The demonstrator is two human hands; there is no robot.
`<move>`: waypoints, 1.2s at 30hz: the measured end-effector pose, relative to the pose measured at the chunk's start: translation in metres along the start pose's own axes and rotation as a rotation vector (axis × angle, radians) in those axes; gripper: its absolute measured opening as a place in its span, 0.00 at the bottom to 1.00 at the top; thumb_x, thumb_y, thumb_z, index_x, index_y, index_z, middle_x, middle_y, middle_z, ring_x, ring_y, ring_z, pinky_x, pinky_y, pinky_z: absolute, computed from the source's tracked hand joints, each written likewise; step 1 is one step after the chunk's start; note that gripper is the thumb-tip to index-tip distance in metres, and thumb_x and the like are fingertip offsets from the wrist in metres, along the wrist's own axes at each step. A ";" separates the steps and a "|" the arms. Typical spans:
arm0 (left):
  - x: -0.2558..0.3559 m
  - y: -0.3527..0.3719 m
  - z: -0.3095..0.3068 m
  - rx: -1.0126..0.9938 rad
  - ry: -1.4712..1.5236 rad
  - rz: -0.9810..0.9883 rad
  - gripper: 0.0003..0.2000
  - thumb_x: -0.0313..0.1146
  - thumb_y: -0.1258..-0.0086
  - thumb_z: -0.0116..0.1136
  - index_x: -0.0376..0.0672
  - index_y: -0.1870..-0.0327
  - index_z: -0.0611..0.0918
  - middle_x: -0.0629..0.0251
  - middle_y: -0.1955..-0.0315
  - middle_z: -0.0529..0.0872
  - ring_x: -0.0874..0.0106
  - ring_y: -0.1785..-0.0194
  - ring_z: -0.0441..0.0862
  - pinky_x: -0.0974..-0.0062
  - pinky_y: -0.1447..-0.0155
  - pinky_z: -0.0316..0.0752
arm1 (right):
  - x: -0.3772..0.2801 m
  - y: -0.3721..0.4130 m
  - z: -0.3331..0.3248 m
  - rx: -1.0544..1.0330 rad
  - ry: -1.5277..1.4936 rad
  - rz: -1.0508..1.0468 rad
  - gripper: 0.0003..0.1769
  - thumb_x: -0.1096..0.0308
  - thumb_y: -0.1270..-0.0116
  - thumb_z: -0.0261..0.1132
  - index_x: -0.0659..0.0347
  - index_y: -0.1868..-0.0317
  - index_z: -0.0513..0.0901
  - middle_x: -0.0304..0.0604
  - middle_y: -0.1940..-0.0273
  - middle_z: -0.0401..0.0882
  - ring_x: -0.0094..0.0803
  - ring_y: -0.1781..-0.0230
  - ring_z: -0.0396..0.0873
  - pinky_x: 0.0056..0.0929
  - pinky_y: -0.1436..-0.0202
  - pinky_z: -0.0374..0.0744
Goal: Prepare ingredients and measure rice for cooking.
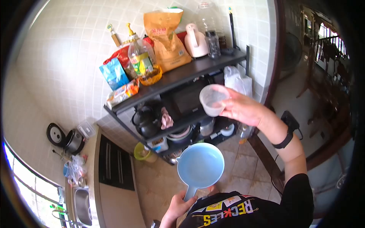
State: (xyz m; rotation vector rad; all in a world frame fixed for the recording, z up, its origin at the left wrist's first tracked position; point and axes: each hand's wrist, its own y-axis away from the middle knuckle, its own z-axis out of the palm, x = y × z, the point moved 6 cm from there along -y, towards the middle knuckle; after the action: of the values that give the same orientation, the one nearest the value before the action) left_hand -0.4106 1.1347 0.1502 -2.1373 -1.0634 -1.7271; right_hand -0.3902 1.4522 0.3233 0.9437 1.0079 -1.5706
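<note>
By a crowded black shelf [190, 70], the right hand [243, 108] grips a translucent cup [213, 99], the left hand [180, 206] a blue dipper [200, 165].

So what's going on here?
One person has both hands full. The left hand grips the handle of a round, light-blue plastic dipper. The right hand holds a small, translucent plastic cup apart from it, in front of a black shelf rack. Can't tell whether the dipper holds any clear liquid.
</note>
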 end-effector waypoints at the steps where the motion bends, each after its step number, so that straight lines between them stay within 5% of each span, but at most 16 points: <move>1: 0.009 -0.023 -0.009 -0.018 -0.080 -0.028 0.15 0.40 0.39 0.64 0.37 0.59 0.82 0.68 0.77 0.80 0.81 0.72 0.74 0.78 0.67 0.69 | -0.017 -0.024 -0.016 0.031 0.057 -0.024 0.39 0.64 0.34 0.62 0.55 0.28 0.51 0.44 0.37 0.66 0.33 0.38 0.69 0.36 0.34 0.67; 3: 0.032 -0.066 -0.020 -0.034 -0.142 -0.066 0.17 0.42 0.39 0.63 0.38 0.57 0.83 0.61 0.75 0.84 0.77 0.69 0.79 0.75 0.62 0.74 | -0.061 -0.075 -0.036 0.047 0.131 -0.106 0.36 0.61 0.33 0.61 0.54 0.29 0.54 0.44 0.38 0.66 0.32 0.39 0.70 0.35 0.36 0.69; 5: 0.072 -0.103 -0.032 -0.028 -0.073 0.103 0.11 0.37 0.38 0.63 0.37 0.64 0.81 0.73 0.79 0.77 0.84 0.75 0.69 0.81 0.72 0.64 | -0.102 -0.126 -0.057 0.072 0.214 -0.154 0.33 0.60 0.32 0.60 0.54 0.30 0.58 0.42 0.40 0.68 0.31 0.42 0.72 0.33 0.38 0.71; 7: 0.095 -0.134 -0.046 0.000 -0.120 0.148 0.11 0.36 0.38 0.63 0.37 0.65 0.81 0.73 0.80 0.76 0.84 0.74 0.69 0.81 0.72 0.64 | -0.145 -0.170 -0.059 0.102 0.265 -0.280 0.30 0.60 0.33 0.63 0.57 0.34 0.64 0.38 0.44 0.73 0.26 0.45 0.73 0.30 0.43 0.73; 12: 0.133 -0.198 -0.068 0.000 -0.019 0.047 0.12 0.36 0.39 0.64 0.35 0.64 0.81 0.75 0.80 0.75 0.83 0.75 0.69 0.81 0.73 0.63 | -0.233 -0.314 -0.090 0.224 0.632 -0.530 0.31 0.61 0.37 0.66 0.60 0.36 0.66 0.43 0.43 0.74 0.32 0.45 0.75 0.35 0.44 0.75; 15: 0.156 -0.226 -0.073 0.066 0.060 0.062 0.12 0.36 0.39 0.64 0.36 0.64 0.81 0.75 0.80 0.75 0.84 0.74 0.68 0.82 0.72 0.63 | -0.268 -0.393 -0.103 0.199 0.652 -0.659 0.25 0.62 0.33 0.60 0.70 0.41 0.70 0.56 0.50 0.76 0.37 0.51 0.75 0.30 0.45 0.73; 18: 0.188 -0.248 -0.079 0.080 0.102 0.018 0.13 0.35 0.39 0.64 0.34 0.60 0.81 0.70 0.74 0.79 0.82 0.69 0.73 0.81 0.65 0.68 | -0.294 -0.462 -0.123 0.303 1.081 -0.757 0.23 0.62 0.31 0.53 0.72 0.44 0.72 0.62 0.48 0.74 0.46 0.48 0.74 0.40 0.43 0.74; 20: 0.198 -0.263 -0.075 0.101 0.211 0.074 0.15 0.34 0.39 0.63 0.33 0.56 0.79 0.66 0.69 0.81 0.79 0.66 0.76 0.79 0.63 0.71 | -0.296 -0.512 -0.143 0.319 1.298 -0.538 0.35 0.53 0.36 0.63 0.58 0.33 0.62 0.41 0.45 0.71 0.25 0.48 0.71 0.29 0.48 0.74; 21: 0.202 -0.272 -0.076 0.112 0.306 0.140 0.17 0.33 0.39 0.63 0.31 0.52 0.78 0.62 0.64 0.83 0.76 0.63 0.79 0.77 0.60 0.75 | -0.297 -0.528 -0.147 0.299 1.297 -0.541 0.35 0.53 0.36 0.63 0.58 0.33 0.62 0.41 0.45 0.71 0.25 0.48 0.71 0.29 0.48 0.74; 24: 0.191 -0.295 -0.079 0.121 0.213 0.173 0.18 0.31 0.38 0.62 0.32 0.49 0.77 0.64 0.61 0.82 0.77 0.56 0.77 0.77 0.51 0.73 | -0.268 -0.576 -0.154 -0.111 1.313 0.012 0.27 0.55 0.37 0.64 0.62 0.42 0.73 0.45 0.48 0.77 0.32 0.51 0.77 0.35 0.53 0.79; 28: 0.195 -0.315 -0.088 0.158 0.249 0.212 0.17 0.30 0.38 0.61 0.32 0.50 0.77 0.64 0.61 0.82 0.76 0.58 0.77 0.76 0.52 0.73 | -0.236 -0.635 -0.177 -0.551 1.444 0.243 0.21 0.66 0.35 0.62 0.64 0.43 0.73 0.49 0.51 0.81 0.35 0.58 0.82 0.39 0.55 0.81; 31: 0.189 -0.319 -0.107 0.190 0.145 0.109 0.17 0.35 0.39 0.63 0.32 0.53 0.80 0.63 0.67 0.82 0.79 0.62 0.76 0.78 0.56 0.71 | -0.211 -0.651 -0.181 -0.535 1.578 0.288 0.21 0.66 0.34 0.61 0.64 0.43 0.73 0.50 0.51 0.81 0.35 0.58 0.82 0.39 0.55 0.81; 36: 0.188 -0.329 -0.126 0.137 0.224 0.264 0.16 0.28 0.40 0.60 0.31 0.51 0.78 0.62 0.62 0.82 0.76 0.58 0.76 0.76 0.53 0.72 | -0.162 -0.667 -0.183 -0.548 1.628 0.295 0.20 0.66 0.34 0.61 0.64 0.43 0.73 0.50 0.51 0.80 0.35 0.57 0.82 0.39 0.55 0.81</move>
State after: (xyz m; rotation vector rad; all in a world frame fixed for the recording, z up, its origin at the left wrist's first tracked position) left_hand -0.7047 1.3778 0.2677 -1.8545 -0.7773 -1.6687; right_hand -0.9949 1.7759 0.5101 1.8125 2.0447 0.0726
